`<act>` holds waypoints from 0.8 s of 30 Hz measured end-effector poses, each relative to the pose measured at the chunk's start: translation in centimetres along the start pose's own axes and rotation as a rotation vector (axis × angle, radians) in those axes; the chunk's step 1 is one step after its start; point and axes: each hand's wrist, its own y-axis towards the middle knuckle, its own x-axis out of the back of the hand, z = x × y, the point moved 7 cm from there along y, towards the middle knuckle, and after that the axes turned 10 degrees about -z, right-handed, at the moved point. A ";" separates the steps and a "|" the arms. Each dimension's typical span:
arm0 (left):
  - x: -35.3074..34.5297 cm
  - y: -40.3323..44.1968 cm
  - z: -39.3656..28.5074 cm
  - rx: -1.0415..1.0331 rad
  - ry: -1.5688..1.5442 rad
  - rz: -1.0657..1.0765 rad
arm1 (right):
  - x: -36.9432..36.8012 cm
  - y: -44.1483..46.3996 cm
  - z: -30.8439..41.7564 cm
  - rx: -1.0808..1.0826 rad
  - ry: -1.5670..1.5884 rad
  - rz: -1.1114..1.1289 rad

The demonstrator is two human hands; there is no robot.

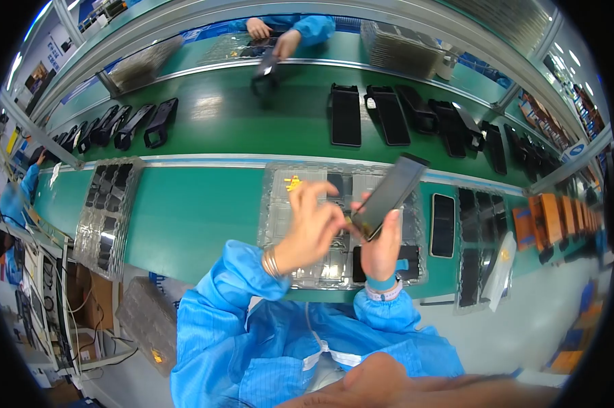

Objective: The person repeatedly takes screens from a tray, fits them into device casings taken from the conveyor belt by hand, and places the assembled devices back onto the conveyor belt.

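Observation:
My right hand [380,253] is wrapped around the lower part of a dark, flat handheld device [392,190], which tilts up and to the right. At the device's lower end, my left hand [312,228] has its thumb and fingertips pinched together; anything between them is too small to make out. Under both hands lies a clear plastic tray [276,231] with moulded compartments. Small yellow pieces [293,182] sit in its upper left part. Dark flat parts [407,262] lie in the tray at the lower right, partly covered by my right hand.
A phone-like device [442,226] lies right of the tray. Filled trays stand at the right [480,224] and left [106,211]. Beyond, a green conveyor [212,129] carries several black devices [346,115]. Across it, a co-worker's hand [288,44] holds another. Orange holders [545,217] line the right.

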 end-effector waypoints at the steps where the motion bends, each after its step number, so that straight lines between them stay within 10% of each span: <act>1: 0.2 0.8 1.8 0.088 0.043 0.028 | 0.1 0.2 1.1 0.064 0.014 -0.029; 6: -1.2 -0.5 15.4 0.290 0.403 0.138 | 0.0 0.2 2.9 0.210 0.113 0.089; 10: 1.5 0.9 15.2 0.204 0.480 -0.049 | -0.1 0.5 3.3 0.193 0.233 0.210; 14: 8.1 1.0 28.7 0.256 0.677 -0.269 | 0.4 0.5 3.3 0.154 0.279 0.317; 20: 22.6 -3.3 42.3 1.050 1.173 -0.488 | -0.8 -0.3 3.1 0.033 0.192 0.331; 24: 25.3 -4.1 43.3 1.108 1.161 -0.273 | -1.2 -0.5 3.3 0.060 0.047 0.291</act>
